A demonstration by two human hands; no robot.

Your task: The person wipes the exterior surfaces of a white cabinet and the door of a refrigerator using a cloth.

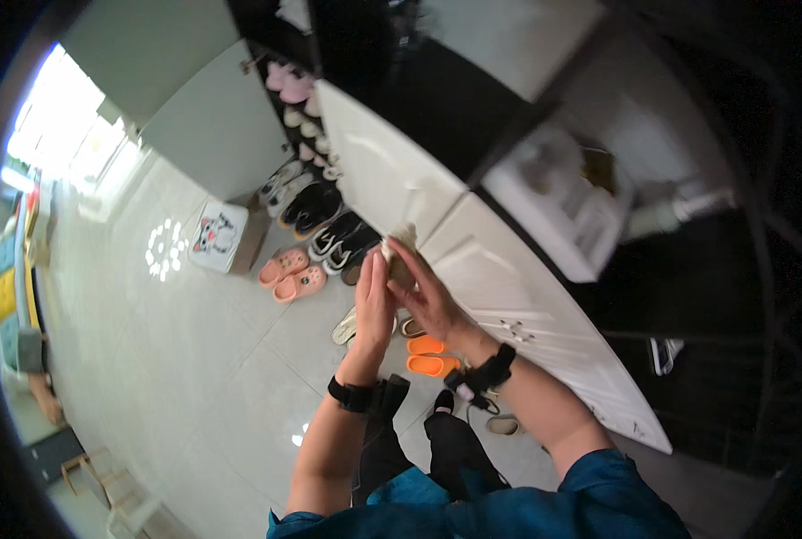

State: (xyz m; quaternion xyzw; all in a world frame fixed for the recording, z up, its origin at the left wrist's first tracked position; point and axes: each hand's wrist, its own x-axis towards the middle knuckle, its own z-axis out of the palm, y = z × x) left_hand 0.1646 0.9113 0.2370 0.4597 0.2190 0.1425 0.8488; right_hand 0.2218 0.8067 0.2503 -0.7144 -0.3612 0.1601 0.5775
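My left hand (pixel 377 296) and my right hand (pixel 428 293) are raised in front of me, fingers pointing away. Between the palms sits a pale beige item (pixel 403 237), possibly a shoe or a cloth; its tip shows past the fingers and the rest is covered. Both wrists wear black straps. Behind the hands, a white cabinet door (pixel 394 162) with moulded panels stands beside a row of shoes. Black and white sneakers (pixel 337 242) are on the floor just left of the fingertips. Below my right hand lie orange slippers (pixel 431 364).
Peach clogs (pixel 293 276) are on the tiled floor (pixel 239 377), near a box stool with a cat picture (pixel 219 236). Pink and white footwear (pixel 290 84) fills the cabinet shelves. A white plastic container (pixel 549 202) rests on the black top at right. A wooden chair (pixel 104 482) stands lower left.
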